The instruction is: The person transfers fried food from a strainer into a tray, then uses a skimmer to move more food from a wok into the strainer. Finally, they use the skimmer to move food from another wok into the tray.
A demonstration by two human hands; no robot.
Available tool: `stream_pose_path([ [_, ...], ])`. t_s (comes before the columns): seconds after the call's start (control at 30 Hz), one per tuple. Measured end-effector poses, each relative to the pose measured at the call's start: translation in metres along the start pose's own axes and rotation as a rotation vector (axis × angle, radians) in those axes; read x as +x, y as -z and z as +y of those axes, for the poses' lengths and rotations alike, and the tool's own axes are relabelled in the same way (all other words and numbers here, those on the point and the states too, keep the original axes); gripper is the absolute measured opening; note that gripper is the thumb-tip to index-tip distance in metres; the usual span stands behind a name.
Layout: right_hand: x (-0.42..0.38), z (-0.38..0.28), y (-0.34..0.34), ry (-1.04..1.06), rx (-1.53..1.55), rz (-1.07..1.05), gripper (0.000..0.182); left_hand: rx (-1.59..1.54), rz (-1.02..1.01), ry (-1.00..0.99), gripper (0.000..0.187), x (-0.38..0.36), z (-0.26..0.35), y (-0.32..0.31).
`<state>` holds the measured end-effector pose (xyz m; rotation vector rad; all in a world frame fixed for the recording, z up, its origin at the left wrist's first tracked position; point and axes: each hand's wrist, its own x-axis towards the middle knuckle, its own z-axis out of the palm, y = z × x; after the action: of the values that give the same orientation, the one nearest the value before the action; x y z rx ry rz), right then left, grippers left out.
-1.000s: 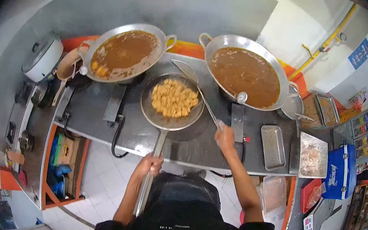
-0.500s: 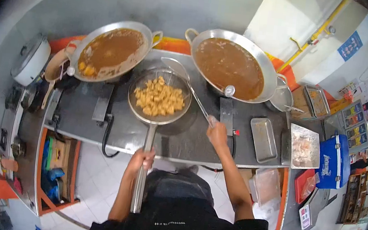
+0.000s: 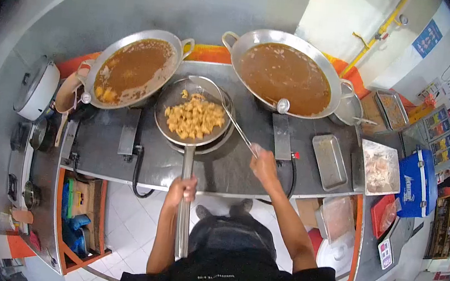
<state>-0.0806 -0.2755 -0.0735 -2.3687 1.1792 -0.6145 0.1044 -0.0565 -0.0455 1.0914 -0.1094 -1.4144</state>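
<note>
My left hand [image 3: 181,189] is wrapped round the long metal handle of a big mesh strainer [image 3: 164,125]. Browned fried pieces [image 3: 194,116] lie heaped in its basket, which is over the worktop between two wide pans. Closed on a long-handled skimmer [image 3: 240,133], my right hand [image 3: 264,166] is to the right of the basket. The round head of the skimmer overlaps the basket's far side, and a few pieces show near it. Below the strainer part of a round metal rim [image 3: 219,145] shows; the strainer hides the rest.
Brown liquid fills the left pan [image 3: 91,83] and right pan [image 3: 267,35]. Each has a small dial at its rim. A metal tray [image 3: 329,162], a tray of white floury stuff [image 3: 380,167] and a blue cooler box [image 3: 415,183] are to the right. A lidded white pot [image 3: 39,91] stands left.
The skimmer's head has moved left and towards me, over the far part of the strainer. Pieces in the basket have shifted, a few now near the skimmer. The view has tilted slightly.
</note>
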Motion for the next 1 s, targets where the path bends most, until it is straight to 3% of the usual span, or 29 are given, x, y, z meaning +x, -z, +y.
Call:
stream_pose_path([
  [0.03, 0.008, -0.001, 0.001, 0.003, 0.005, 0.006, 0.032, 0.014, 0.021, 0.030, 0.019, -0.002, 0.000, 0.001],
  [0.07, 0.006, 0.001, -0.001, -0.013, 0.036, -0.025, 0.036, 0.144, -0.006, -0.109, 0.023, 0.015, -0.011, 0.020],
  [0.17, -0.004, 0.008, -0.011, 0.002, 0.083, -0.005, 0.034, -0.069, -0.053, 0.043, 0.023, 0.030, 0.009, 0.001],
  [0.23, -0.005, 0.003, 0.003, 0.032, 0.160, 0.005, 0.028, -0.002, -0.086, 0.027, 0.022, 0.029, 0.003, 0.006],
  [0.3, 0.008, 0.013, -0.004, 0.066, 0.227, 0.025, 0.025, 0.102, 0.159, -0.037, 0.025, 0.014, -0.005, 0.001],
  [0.33, -0.002, 0.015, -0.008, 0.094, 0.288, 0.024, 0.023, 0.106, 0.039, -0.189, 0.024, 0.009, -0.009, -0.008],
  [0.37, 0.000, 0.017, -0.007, 0.107, 0.295, 0.022, 0.023, 0.105, 0.047, -0.201, 0.024, 0.011, -0.002, -0.020],
  [0.43, 0.003, 0.011, 0.017, 0.141, 0.309, 0.031, 0.022, -0.296, 0.067, 0.073, 0.019, 0.010, 0.005, -0.043],
  [0.47, 0.001, 0.007, 0.031, 0.101, 0.370, 0.013, 0.020, -0.293, -0.119, 0.095, 0.010, 0.007, -0.009, -0.024],
  [0.6, 0.007, 0.011, 0.086, 0.073, 0.521, -0.088, 0.018, -0.498, -0.050, -0.022, 0.007, -0.058, -0.010, -0.107],
  [0.7, 0.021, 0.027, 0.139, 0.229, 0.572, -0.010, 0.021, -0.591, -0.045, -0.159, 0.019, -0.085, -0.010, -0.171],
  [0.83, 0.028, 0.062, 0.209, 0.292, 0.615, 0.066, 0.024, -0.432, -0.046, -0.189, 0.012, -0.095, -0.015, -0.254],
  [1.0, 0.005, 0.136, 0.305, 0.179, 0.531, 0.106, 0.022, -0.365, -0.125, -0.155, 0.013, -0.092, -0.046, -0.347],
])
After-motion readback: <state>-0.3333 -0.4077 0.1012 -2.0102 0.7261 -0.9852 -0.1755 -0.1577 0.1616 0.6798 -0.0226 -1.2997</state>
